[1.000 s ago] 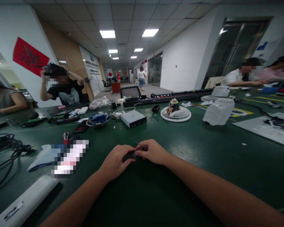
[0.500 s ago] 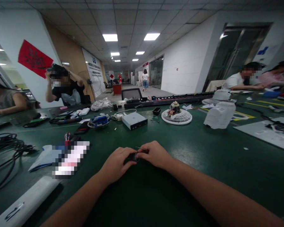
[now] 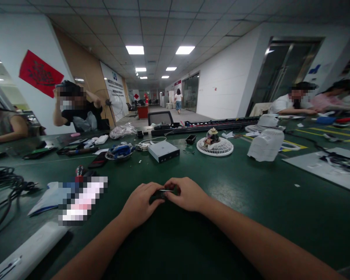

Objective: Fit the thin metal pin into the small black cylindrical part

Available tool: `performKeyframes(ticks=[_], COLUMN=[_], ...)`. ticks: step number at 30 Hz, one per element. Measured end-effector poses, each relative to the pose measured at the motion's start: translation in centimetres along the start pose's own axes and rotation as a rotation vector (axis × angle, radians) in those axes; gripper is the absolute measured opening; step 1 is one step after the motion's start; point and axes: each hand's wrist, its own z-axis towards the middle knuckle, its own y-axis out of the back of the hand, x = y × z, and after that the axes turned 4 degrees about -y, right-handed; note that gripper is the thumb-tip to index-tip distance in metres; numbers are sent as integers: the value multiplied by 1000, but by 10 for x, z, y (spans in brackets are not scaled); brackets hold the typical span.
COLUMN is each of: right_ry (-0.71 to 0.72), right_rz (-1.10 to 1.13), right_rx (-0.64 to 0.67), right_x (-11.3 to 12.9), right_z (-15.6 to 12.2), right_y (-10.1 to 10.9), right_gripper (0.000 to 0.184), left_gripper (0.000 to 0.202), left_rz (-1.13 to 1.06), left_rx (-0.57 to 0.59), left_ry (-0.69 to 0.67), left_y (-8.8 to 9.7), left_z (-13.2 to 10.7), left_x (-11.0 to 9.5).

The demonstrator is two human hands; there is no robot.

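Long green surface (image 3: 245, 206) stretches away from me, with a round white fan part (image 3: 215, 147) and a flat white box (image 3: 163, 151) far ahead. Both my left hand (image 3: 141, 204) and right hand (image 3: 188, 194) are close to me, and my fingers (image 3: 177, 186) pinch a small black thing (image 3: 156, 196) with a thin metal pin (image 3: 167, 190).

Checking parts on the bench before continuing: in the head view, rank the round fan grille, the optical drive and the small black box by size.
1. Round fan grille and optical drive: about equal, unranked.
2. Small black box: smallest.
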Motion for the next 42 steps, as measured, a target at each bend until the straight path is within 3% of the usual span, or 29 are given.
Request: performKeyframes(ticks=[5, 10, 14, 18, 23, 26, 30, 35, 37, 42], right_ry=[-92, 16, 99, 95, 127, 86, 2, 4, -12, -64], right_rz=[-90, -227, -294, -351, -309, -227, -281, -104, -41, -213], right_rx=[-43, 4, 36, 19, 112, 93, 43, 150, 134, 89], right_x=[-5, -11, -8, -5, 1, 1, -1, -3, -4, -7], right_z=[4, 6, 5, 3, -2, -1, 2, 2, 2, 3], right_y=[6, 10, 8, 5, 3, 4, 3, 0, 0, 0], right_gripper=[30, 23, 24, 25, 24, 25, 24, 21, 21, 19], left_gripper=[26, 26, 28, 27, 27, 26, 25, 27, 25, 27], left_rz=[52, 29, -19, -11, 9, -9, -2, 15, 21, 47], left_rx=[-87, -129, -84, -41, -31, -25, -33, -25, -31, -16], left_ry=[149, 213, 148, 86, 33, 37, 46, 1, 0, -30], left_y=[0, 1, -1, -1, 2, 3, 0, 1, 2, 1], left_z=[2, 0, -1, -1, -1, -1, -1, -1, -1, 1], left_x=[7, 13, 10, 7, 6, 6, 7, 6, 5, 1])
